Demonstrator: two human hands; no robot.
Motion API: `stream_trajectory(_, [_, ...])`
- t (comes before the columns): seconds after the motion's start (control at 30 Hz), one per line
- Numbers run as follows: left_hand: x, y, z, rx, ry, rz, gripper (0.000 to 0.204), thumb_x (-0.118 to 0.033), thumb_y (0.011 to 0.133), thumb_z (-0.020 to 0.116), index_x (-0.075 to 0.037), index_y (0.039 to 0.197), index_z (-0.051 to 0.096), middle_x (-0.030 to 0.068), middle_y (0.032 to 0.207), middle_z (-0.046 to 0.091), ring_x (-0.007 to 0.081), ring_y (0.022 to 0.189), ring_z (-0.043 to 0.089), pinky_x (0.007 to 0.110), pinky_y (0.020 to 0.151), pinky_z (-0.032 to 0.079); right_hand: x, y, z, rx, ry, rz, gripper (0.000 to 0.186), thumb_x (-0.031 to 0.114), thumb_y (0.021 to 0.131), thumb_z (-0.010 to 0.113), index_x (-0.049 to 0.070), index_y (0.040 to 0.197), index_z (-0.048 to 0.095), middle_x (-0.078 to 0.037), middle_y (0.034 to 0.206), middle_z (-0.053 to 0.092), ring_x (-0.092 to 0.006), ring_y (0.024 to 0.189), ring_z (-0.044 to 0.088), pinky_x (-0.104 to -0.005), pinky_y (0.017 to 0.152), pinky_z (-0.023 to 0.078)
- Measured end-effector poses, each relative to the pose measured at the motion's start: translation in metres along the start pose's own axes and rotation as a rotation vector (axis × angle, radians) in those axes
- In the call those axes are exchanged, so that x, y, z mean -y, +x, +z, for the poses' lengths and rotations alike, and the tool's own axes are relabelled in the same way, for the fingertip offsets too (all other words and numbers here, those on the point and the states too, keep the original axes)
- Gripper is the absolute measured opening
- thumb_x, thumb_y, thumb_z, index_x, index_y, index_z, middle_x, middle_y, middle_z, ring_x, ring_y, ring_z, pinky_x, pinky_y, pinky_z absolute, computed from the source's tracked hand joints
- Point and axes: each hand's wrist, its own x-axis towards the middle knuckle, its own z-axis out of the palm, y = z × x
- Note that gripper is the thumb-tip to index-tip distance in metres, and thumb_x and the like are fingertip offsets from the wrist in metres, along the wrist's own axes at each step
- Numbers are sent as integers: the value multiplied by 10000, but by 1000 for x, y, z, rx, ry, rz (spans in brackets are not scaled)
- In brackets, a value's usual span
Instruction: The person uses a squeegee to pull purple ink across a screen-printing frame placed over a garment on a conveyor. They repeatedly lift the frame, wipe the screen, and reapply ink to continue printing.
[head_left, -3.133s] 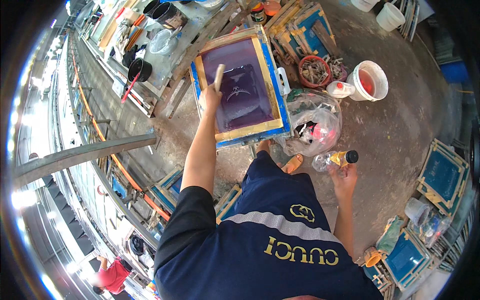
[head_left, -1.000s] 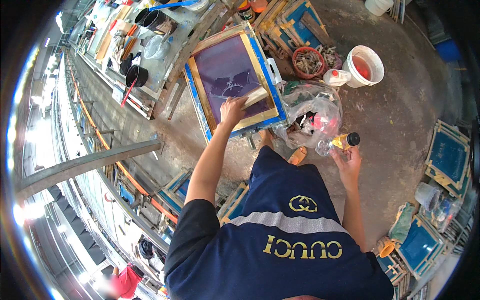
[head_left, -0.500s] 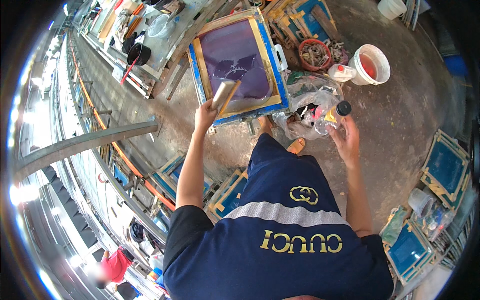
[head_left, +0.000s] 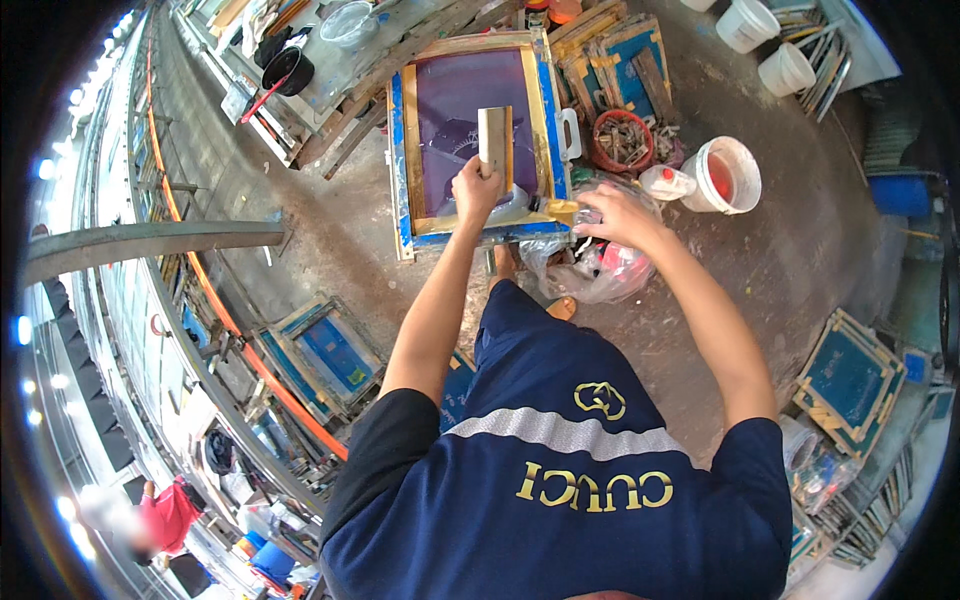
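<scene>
My left hand (head_left: 476, 190) is closed round a squeegee (head_left: 494, 140) with a pale handle and a yellowish blade, upright over a screen-printing frame. That frame (head_left: 401, 190) has wooden sides, blue tape round the border and purple mesh with a pale curved design. At its near right corner my right hand (head_left: 618, 216) curls round a clear plastic bottle, mostly hidden by the fingers; a yellow patch (head_left: 562, 210) shows beyond the fingertips. Beneath this hand lies a clear plastic bag (head_left: 610, 280) with mixed bits inside.
Right of the frame stand a red basket of scraps (head_left: 622, 140), a white jug (head_left: 667, 183) and a white bucket (head_left: 735, 175) with reddish contents. More screens (head_left: 852, 382) lean at right and lower left. A black pot (head_left: 288, 71) sits upper left; a person in red (head_left: 170, 515) is lower left.
My right hand has moved left with the bottle, from above the plastic bag to the screen's near corner. The squeegee has shifted right and turned more upright in my left hand.
</scene>
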Motion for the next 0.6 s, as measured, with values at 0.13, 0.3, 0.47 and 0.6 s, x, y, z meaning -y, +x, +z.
stream_trajectory(0.13, [11, 4, -47, -56, -4, 43, 352, -188, 786, 675, -74, 1115, 724, 201, 850, 725, 391, 829, 720, 455, 751, 555, 12, 52, 17, 146, -337, 10, 596, 538, 761, 807, 136, 1191, 710, -182, 1117, 696, -342, 1101, 666, -510, 922, 520])
stream_trajectory(0.3, [28, -5, -76, -182, -139, 37, 321, -139, 788, 704, -8, 1081, 705, 191, 782, 703, 286, 719, 715, 394, 692, 534, 35, 104, 33, 186, -570, -132, 518, 485, 645, 897, 80, 952, 794, -143, 949, 745, -322, 995, 709, -457, 871, 541])
stream_trajectory(0.47, [34, -22, -95, -157, -132, -60, 300, -166, 821, 764, 21, 1046, 696, 122, 758, 689, 150, 689, 628, 333, 676, 512, 71, 131, 25, 333, -618, -161, 504, 425, 593, 931, 52, 908, 806, -140, 921, 768, -293, 961, 739, -395, 846, 573])
stream_trajectory(0.6, [37, -27, -101, -220, -186, -47, 282, -160, 813, 771, 20, 1017, 696, 115, 750, 686, 137, 684, 616, 329, 679, 512, 90, 139, 23, 358, -650, -203, 463, 383, 578, 942, 54, 877, 811, -132, 924, 775, -279, 944, 752, -376, 834, 587])
